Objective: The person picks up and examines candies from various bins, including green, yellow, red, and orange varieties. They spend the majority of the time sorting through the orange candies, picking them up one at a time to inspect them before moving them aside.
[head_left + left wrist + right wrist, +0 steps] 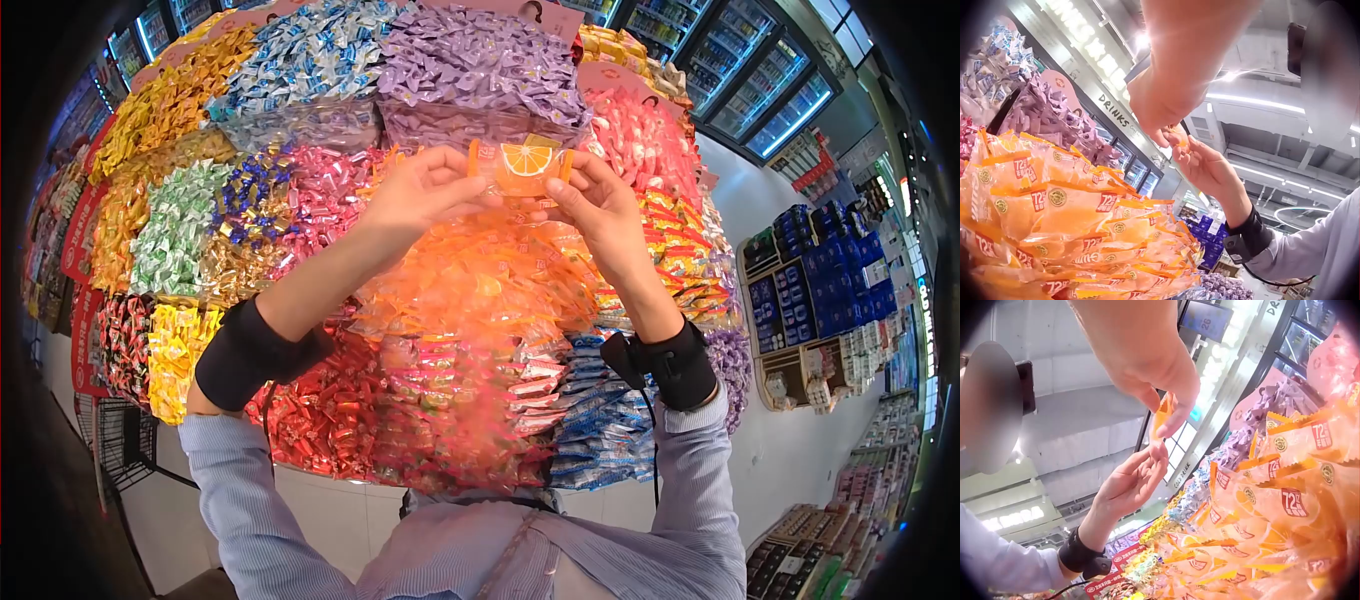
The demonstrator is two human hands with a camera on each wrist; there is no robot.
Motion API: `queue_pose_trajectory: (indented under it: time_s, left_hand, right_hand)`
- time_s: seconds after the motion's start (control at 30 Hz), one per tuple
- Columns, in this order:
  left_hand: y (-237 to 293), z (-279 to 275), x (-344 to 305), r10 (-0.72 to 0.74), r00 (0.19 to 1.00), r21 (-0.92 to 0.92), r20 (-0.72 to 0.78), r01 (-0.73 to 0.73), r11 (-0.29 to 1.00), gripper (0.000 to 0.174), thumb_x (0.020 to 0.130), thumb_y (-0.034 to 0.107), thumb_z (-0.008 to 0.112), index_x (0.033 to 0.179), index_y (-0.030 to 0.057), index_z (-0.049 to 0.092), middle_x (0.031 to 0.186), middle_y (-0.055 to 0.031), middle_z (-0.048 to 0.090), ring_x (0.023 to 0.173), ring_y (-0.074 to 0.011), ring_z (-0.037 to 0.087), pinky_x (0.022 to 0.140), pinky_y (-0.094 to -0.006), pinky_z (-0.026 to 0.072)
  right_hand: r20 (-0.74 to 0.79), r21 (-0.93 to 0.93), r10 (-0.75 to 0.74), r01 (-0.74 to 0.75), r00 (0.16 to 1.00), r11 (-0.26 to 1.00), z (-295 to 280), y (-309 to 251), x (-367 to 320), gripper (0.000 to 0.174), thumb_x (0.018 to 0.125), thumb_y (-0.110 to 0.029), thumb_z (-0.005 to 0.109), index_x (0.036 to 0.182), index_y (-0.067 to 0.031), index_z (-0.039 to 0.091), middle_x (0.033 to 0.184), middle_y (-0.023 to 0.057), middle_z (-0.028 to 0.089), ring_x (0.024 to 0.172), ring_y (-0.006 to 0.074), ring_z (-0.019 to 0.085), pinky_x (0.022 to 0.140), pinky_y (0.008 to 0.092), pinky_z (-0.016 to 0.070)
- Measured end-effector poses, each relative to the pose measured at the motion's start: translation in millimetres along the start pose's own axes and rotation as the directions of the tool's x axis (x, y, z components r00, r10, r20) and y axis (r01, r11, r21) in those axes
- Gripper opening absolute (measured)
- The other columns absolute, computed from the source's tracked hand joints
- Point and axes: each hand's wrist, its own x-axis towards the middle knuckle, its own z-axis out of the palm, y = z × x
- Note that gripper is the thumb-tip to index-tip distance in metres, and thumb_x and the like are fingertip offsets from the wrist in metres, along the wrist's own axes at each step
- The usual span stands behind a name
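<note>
Held up over the candy display is a small orange candy packet (pixel 530 172) printed with an orange slice. My left hand (pixel 425 190) pinches its left end between thumb and fingers. At the other end, my right hand (pixel 602 208) grips it, thumb on the front. The right wrist view shows the packet (pixel 1162 415) edge-on between both hands, while in the left wrist view the left hand (pixel 1169 94) covers most of it. Below the hands lies a heap of similar orange packets (pixel 470 265), some marked 72 in the left wrist view.
Purple (pixel 480 65), blue-and-white (pixel 310 50) and pink candies (pixel 640 140) fill bins around the orange heap. Red-wrapped candies (pixel 325 400) lie nearer my body. A shopping cart (pixel 125 445) stands at the left, drink fridges (pixel 755 75) at the back right, and shelves of blue packs (pixel 835 265) at the right.
</note>
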Motion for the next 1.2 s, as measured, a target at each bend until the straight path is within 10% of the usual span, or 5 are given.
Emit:
queue_pose_trajectory:
  time_s: [0.47, 0.57, 0.73, 0.93, 1.2]
  left_hand:
    - [31.9, -26.8, 53.3, 0.441, 0.896, 0.593, 0.057, -0.385, 0.707, 0.021, 0.080, 0.013, 0.063, 0.095, -0.0013, 0.060, 0.082, -0.0050, 0.063, 0.076, -0.0095, 0.061, 0.069, -0.0231, 0.0477]
    - [30.5, -40.9, 70.4, 0.367, 0.929, 0.510, -0.054, -0.290, 0.810, 0.019, 0.084, 0.014, 0.060, 0.094, -0.0016, 0.060, 0.084, -0.0028, 0.062, 0.080, -0.0073, 0.057, 0.070, -0.0204, 0.0460]
    - [-13.2, -74.4, 77.5, 0.056, 0.990, 0.901, 0.128, -0.140, 0.410, 0.020, 0.081, 0.015, 0.059, 0.095, 0.0000, 0.060, 0.087, -0.0100, 0.062, 0.076, -0.0176, 0.060, 0.068, -0.0298, 0.0471]
    - [-49.4, -88.0, 76.7, 0.041, 0.960, 0.945, 0.276, -0.279, 0.170, 0.019, 0.077, 0.010, 0.057, 0.094, 0.0021, 0.061, 0.095, -0.0144, 0.056, 0.094, -0.0315, 0.051, 0.081, -0.0370, 0.0412]
    - [-45.0, -92.3, 58.6, 0.021, 0.959, 0.882, 0.282, -0.268, 0.387, 0.023, 0.070, 0.004, 0.060, 0.092, 0.0020, 0.063, 0.092, -0.0132, 0.057, 0.094, -0.0301, 0.053, 0.082, -0.0366, 0.0426]
  right_hand:
    - [0.206, -0.594, -0.190, 0.277, 0.960, 0.755, -12.7, -11.9, 89.5, 0.019, 0.079, -0.012, 0.064, 0.093, -0.0006, 0.061, 0.072, 0.0032, 0.062, 0.064, 0.0082, 0.057, 0.059, 0.0227, 0.0463]
    - [0.139, -0.620, -0.219, 0.258, 0.966, 0.741, -14.4, -10.6, 112.6, 0.016, 0.078, -0.011, 0.061, 0.089, 0.0003, 0.060, 0.071, 0.0060, 0.063, 0.065, 0.0112, 0.060, 0.059, 0.0259, 0.0475]
    - [0.153, -0.797, -0.202, 0.242, 0.967, 0.553, -29.0, 33.2, 139.9, 0.017, 0.074, -0.012, 0.060, 0.086, 0.0009, 0.057, 0.076, 0.0165, 0.063, 0.074, 0.0287, 0.063, 0.066, 0.0350, 0.0490]
    - [0.187, -0.842, -0.036, 0.179, 0.982, 0.508, -8.5, 45.5, 129.4, 0.017, 0.079, -0.010, 0.058, 0.090, 0.0019, 0.052, 0.077, 0.0152, 0.064, 0.067, 0.0221, 0.063, 0.059, 0.0331, 0.0485]
    - [0.143, -0.761, 0.339, -0.116, 0.930, 0.638, -3.0, 60.3, 141.2, 0.017, 0.078, -0.011, 0.055, 0.091, -0.0004, 0.051, 0.072, 0.0137, 0.062, 0.068, 0.0220, 0.062, 0.058, 0.0340, 0.0470]
